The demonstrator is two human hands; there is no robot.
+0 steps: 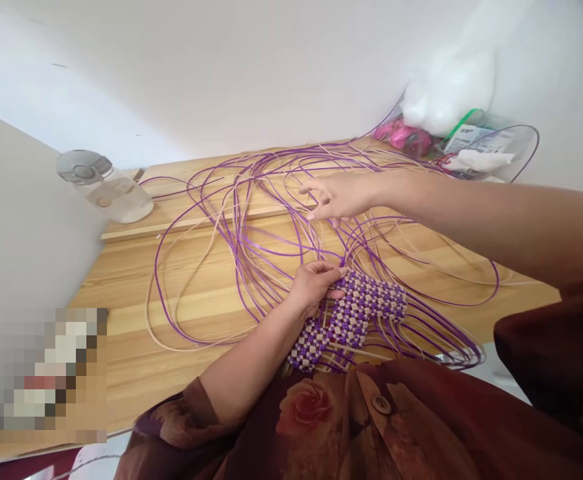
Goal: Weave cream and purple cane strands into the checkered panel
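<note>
A purple and beige woven piece (pixel 359 307) lies near the front edge of the table, by the person's clothing. My left hand (pixel 316 285) pinches its upper left edge between thumb and fingers. Long purple and beige strands (pixel 241 247) spread from the weave in loops across the table. Above and a little right of my left hand, my right hand (pixel 339 197) is over the strands with its fingers apart. No strand is plainly gripped in it.
The wooden table (pixel 126 280) stands against a white wall. A clear bottle with a grey lid (pixel 106 187) is at the back left. Plastic bags (pixel 446 100) and pink bundles (pixel 406 137) sit at the back right. A blurred object (pixel 51 373) is at the left edge.
</note>
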